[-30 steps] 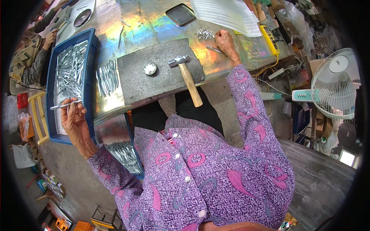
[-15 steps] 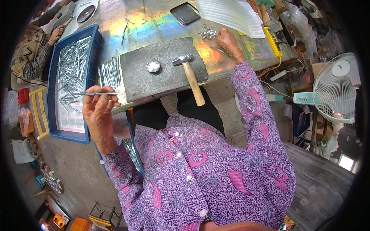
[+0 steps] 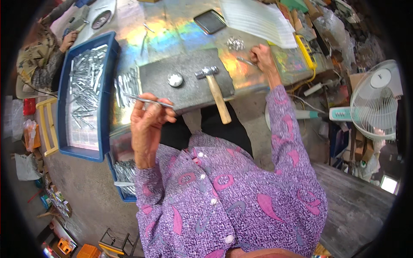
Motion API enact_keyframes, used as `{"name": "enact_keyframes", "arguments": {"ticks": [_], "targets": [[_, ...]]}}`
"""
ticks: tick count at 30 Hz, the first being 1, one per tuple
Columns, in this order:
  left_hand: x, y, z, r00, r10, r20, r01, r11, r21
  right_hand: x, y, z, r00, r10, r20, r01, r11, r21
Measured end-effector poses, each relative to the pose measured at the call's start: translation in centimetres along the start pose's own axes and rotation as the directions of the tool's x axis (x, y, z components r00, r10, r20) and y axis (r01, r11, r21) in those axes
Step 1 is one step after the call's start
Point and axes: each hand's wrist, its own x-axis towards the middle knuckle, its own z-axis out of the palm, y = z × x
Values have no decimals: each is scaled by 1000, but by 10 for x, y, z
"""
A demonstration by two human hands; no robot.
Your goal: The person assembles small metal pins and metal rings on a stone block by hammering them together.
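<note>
My left hand is closed, pinching a slender silver metal rod between thumb and fingers, in front of the dark slab's left corner. At the right of the table my right hand has its fingers curled together. Whatever those fingers hold, if anything, is too small to make out. Just left of it lie another slim metal piece and a pile of small silver parts. On the grey slab rest a small round tin with whitish contents and a ball-peen hammer, its wooden handle overhanging the near edge.
A blue crate of metal rods stands at left, beside a row of similar rods. Below is a second blue bin. A black tray, white foam sheet, yellow power strip and fan surround the workplace. A co-worker's hand shows far left.
My left hand has moved right with the metal rod, which now tilts. My right hand has drawn slightly back from the pile of small parts, fingers curled. The whole view has shifted a little.
</note>
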Motion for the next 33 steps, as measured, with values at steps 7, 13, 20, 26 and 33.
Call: {"name": "enact_keyframes", "arguments": {"ticks": [7, 13, 20, 26, 33], "targets": [[-1, -14, 18, 987, -119, 104, 136, 976, -173, -26, 7, -5, 1000, -27, -8, 28, 936, 352], [-13, -28, 27, 971, -173, 165, 199, 967, -157, -61, -15, 21, 993, -25, 119, -44, 834, 550], [-16, -33, 29, 970, -175, 166, 196, 973, -121, -84, -43, 74, 968, -63, 243, -95, 805, 586], [-13, -35, 26, 985, -136, 102, 146, 984, -99, -127, -81, 118, 928, -103, 357, -78, 885, 459], [-15, -35, 25, 997, -78, 21, 79, 994, -70, -183, -89, 154, 925, -76, 372, -65, 933, 353]]}}
